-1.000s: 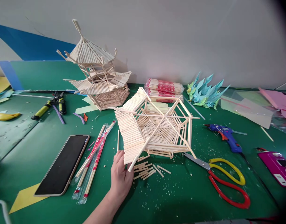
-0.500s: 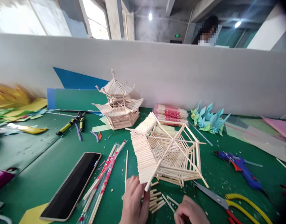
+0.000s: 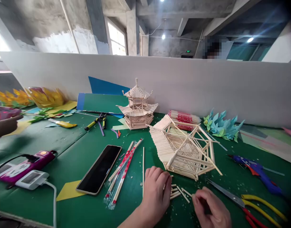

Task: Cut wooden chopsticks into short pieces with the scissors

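Observation:
My left hand (image 3: pixel 157 193) has its fingers curled beside the near end of a half-roofed stick frame (image 3: pixel 185 148); whatever lies inside the fingers is hidden. To its right my right hand (image 3: pixel 210 207) has thumb and forefinger pressed together at one end of a short stick (image 3: pixel 186 192). Several short cut sticks (image 3: pixel 175 193) lie on the green table between the hands. One side of the frame is covered with sticks laid side by side; the rest is open. A finished stick pagoda (image 3: pixel 138 109) stands behind it. One long stick (image 3: pixel 143 171) lies left of my left hand.
Scissors (image 3: pixel 237 199) and a blue glue gun (image 3: pixel 256 171) lie right. A phone (image 3: pixel 100 169), bagged sticks (image 3: pixel 123 174), and a power strip (image 3: pixel 28 167) are left. Another person's hand (image 3: pixel 6 125) is at far left. Paper plants and a stick bundle (image 3: pixel 184 118) stand behind.
The view has turned left, bringing the power strip and another person's hand into sight. My left hand has come away from the frame's near corner. My right hand stays low beside the short sticks.

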{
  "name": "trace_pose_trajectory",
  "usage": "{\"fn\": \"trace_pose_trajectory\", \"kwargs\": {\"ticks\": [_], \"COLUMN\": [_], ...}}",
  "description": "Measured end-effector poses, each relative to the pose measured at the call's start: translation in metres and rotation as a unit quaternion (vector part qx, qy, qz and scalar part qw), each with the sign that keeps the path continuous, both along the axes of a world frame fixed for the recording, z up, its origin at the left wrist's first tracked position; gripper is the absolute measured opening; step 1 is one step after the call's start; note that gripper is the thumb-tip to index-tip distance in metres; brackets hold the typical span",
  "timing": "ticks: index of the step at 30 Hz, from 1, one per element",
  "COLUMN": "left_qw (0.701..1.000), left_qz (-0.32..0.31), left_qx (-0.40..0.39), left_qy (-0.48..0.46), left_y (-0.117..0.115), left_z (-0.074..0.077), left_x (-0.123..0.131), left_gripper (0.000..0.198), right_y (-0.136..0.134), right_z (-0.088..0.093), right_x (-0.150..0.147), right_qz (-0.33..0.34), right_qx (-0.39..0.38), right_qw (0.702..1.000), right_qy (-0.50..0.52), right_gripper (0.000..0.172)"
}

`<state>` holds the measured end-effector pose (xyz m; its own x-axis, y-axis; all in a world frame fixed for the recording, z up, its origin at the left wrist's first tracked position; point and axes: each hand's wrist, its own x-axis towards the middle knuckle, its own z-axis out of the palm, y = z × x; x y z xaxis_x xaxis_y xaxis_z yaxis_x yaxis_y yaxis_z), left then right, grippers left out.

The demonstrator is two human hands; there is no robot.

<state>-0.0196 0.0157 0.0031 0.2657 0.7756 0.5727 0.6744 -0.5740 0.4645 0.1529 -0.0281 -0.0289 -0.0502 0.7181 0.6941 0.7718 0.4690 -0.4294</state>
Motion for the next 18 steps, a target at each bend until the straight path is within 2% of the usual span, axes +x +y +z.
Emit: {"fn": "trace_pose_trajectory", "kwargs": {"ticks": [5,9,14,18], "left_qw": [0.999,0.990,0.962,0.928], "left_qz": [0.044,0.117,0.169,0.162], "left_qx": [-0.019,-0.062,-0.132,-0.180], "left_qy": [0.015,0.054,0.170,0.284], "left_y": [0.009,0.024,0.045,0.061], "left_z": [-0.003,0.004,0.015,0.018], "left_x": [-0.004,-0.024,-0.053,-0.051], "left_gripper": [0.019,0.020,0.025,0.020], "right_y": [0.000,-0.001,-0.002,-0.003], "right_z": [0.003,0.002,0.005,0.009], "right_x": [0.002,0.000,0.002,0.002], "right_qz": [0.015,0.032,0.055,0.060], "right_qx": [0.004,-0.008,-0.045,-0.060], "right_qw": [1.000,0.999,0.997,0.996], "right_qy": [-0.016,-0.013,0.002,0.011], "right_gripper": [0.010,0.012,0.012,0.013]}}
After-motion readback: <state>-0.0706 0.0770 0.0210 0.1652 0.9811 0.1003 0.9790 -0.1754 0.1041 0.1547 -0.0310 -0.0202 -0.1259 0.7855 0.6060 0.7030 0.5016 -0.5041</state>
